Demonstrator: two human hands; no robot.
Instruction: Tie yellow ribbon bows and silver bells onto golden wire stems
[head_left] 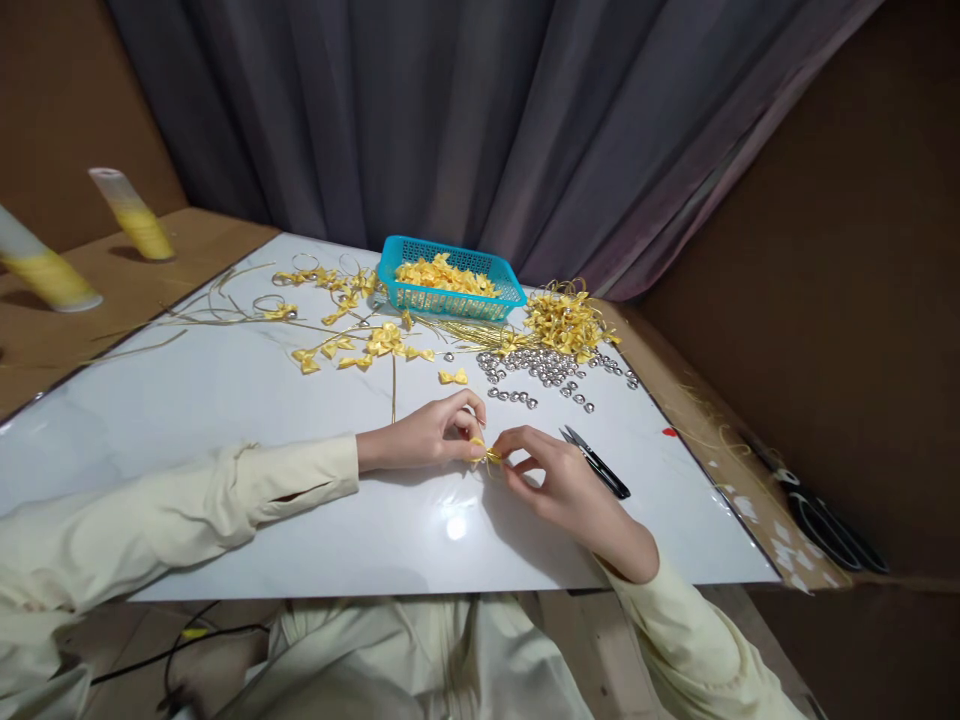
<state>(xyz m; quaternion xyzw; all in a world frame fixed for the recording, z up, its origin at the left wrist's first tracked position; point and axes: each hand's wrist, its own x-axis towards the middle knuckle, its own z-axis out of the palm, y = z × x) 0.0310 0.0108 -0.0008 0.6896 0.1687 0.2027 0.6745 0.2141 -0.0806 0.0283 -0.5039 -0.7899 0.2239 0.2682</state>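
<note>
Between my two hands, low over the white tabletop, is a small yellow ribbon bow (491,455). My left hand (439,432) pinches its left side with thumb and fingers. From the right, my right hand (551,470) grips the other side with its fingertips. Fingers cover much of the bow, so its knot is hard to make out. A single yellow bow (453,377) lies just beyond my hands, and silver beads (544,366) are scattered behind my right hand. Black thread snips (596,463) rest to the right of that hand.
At the back stands a turquoise basket (450,300) of yellow bows. A heap of finished-looking bows (566,320) and gold cords (472,332) lie near it. Two yellow ribbon spools (139,220) stand at left; large black scissors (817,515) lie at the right edge.
</note>
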